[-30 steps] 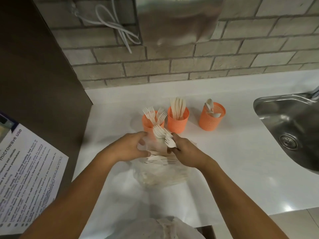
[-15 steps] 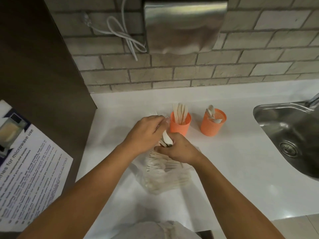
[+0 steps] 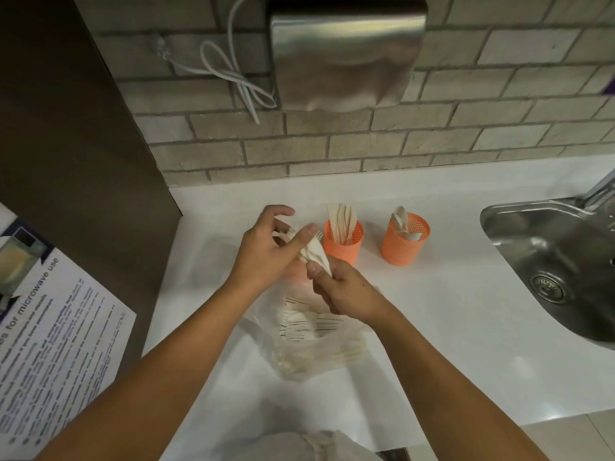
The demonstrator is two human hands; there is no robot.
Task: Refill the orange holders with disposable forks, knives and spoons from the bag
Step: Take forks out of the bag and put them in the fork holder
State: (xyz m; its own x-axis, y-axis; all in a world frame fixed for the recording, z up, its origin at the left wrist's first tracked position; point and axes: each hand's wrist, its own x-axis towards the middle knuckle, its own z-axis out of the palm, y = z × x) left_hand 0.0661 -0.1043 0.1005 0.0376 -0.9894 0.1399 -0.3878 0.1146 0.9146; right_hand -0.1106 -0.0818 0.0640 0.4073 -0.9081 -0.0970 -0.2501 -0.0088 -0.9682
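My right hand [image 3: 339,287] grips the handles of a bunch of pale disposable forks [image 3: 314,254], tines pointing up and away. My left hand [image 3: 269,251] wraps over the bunch's upper end, thumb across it, and hides most of the left orange holder [image 3: 298,272] behind it. The middle orange holder [image 3: 344,246] stands with several knives upright in it. A few spoons lean in the right orange holder [image 3: 406,244]. Below my hands lies the clear plastic bag [image 3: 316,341] with more cutlery inside.
A steel sink [image 3: 559,261] is set in the white counter [image 3: 449,314] at the right. A dark cabinet side [image 3: 83,161] with a printed microwave notice [image 3: 50,334] stands at the left. A steel dispenser [image 3: 342,51] and a white cable [image 3: 233,74] hang on the brick wall.
My left hand has moved up from the bag's mouth onto the fork bunch. My right hand has carried the forks up toward the left holder, which my left hand now covers.
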